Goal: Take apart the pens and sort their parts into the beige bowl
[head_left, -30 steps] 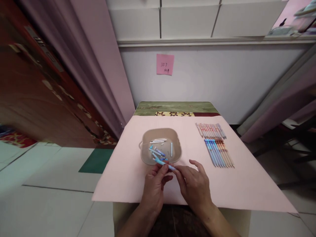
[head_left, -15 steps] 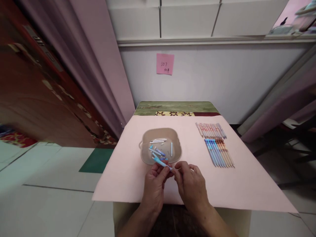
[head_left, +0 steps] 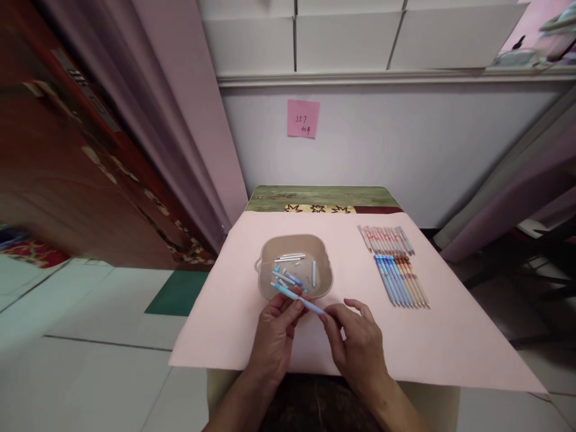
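Drawn away from the left fingers since the earlier frame, the right hand (head_left: 357, 339) now sits farther down the light-blue pen (head_left: 311, 306), baring a pale lavender stretch of barrel between the two hands. The pen is held in the air, just over the near edge of the plastic tub (head_left: 292, 244), slanting with its bright blue end up toward the tub and its pale end toward the right palm. It looks slim, smooth and joined along its length; whether every part is tight, I cannot tell. The left hand (head_left: 273, 339) is clamped around its upper half, thumb on top; the right thumb and forefinger pinch the lower end, with another finger lifted clear.

Inside the tub lie loose pieces: slender white refills (head_left: 290, 258), a light-blue barrel (head_left: 314, 273) resting alone at the right, a dark-blue piece (head_left: 293, 278) and smaller bits too small to name. These seem to be the parts left over. To the right, on the pink sheet (head_left: 216, 342), whole-looking pens lie side by side: blue pens (head_left: 386, 282) beside brown-topped pens (head_left: 413, 282), and behind them a row of paler pens (head_left: 386, 240). Judging by this, much looks done, with the held pen nearly or fully put together.
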{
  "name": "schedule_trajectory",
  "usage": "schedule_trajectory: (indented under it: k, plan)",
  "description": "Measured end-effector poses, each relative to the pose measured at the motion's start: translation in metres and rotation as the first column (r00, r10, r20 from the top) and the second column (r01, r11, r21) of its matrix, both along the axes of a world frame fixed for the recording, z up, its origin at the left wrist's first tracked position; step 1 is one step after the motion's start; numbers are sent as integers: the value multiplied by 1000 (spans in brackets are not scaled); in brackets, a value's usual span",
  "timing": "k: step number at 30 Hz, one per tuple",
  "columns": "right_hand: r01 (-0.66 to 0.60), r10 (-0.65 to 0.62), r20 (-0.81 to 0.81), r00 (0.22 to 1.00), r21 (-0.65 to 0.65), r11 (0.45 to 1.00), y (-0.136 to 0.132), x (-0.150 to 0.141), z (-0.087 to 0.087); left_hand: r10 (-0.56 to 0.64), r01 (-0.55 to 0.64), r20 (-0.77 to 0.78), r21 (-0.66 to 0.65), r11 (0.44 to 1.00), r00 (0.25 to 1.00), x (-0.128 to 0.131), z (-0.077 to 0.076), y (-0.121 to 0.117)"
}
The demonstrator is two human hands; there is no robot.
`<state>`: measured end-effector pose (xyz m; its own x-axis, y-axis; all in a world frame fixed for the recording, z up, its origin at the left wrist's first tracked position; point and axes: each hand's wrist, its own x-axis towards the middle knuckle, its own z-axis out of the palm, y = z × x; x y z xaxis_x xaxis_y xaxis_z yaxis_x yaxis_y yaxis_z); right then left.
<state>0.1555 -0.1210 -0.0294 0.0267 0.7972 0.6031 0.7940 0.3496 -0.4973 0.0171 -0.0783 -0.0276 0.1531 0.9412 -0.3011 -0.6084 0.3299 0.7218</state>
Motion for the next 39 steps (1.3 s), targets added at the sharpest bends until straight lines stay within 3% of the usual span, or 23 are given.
schedule_trajectory:
  k: [6,14,17,20,22,28,32,35,39]
  plan:
    - [5,-7,-26,1000,-75,997,1,0,1,30,-30,14,-16,999,999,-2,-4,-1]
    - [-15,15,-19,1000,21,1000,-2,-3,-1,0,0,30,10,1000,1000,-2,-3,-1]
    - [-19,14,-42,999,-114,993,-4,-4,3,-15,15,11,13,1000,1000,-1,-2,-1]
    - [-80,41,-133,990,-302,950,-5,-3,5,-15,15,-21,18,1000,1000,-2,-2,0]
    - [-116,59,-174,983,-339,934,-4,-2,5,-1,3,-45,27,1000,999,-1,-1,0]
    - [7,-18,-105,994,-98,995,-1,-5,-2,34,-32,-59,25,999,998,3,1,-1]
    - [22,-21,-11,1000,62,998,-2,-7,-8,-3,3,-9,-15,1000,1000,5,-2,-3]
    - [6,-11,48,999,102,995,-3,-8,-11,-8,7,-77,-10,1000,997,5,-5,-2]
    - [-13,12,14,1000,64,998,-5,-9,-10,-21,22,-162,8,1000,987,2,-9,-1]
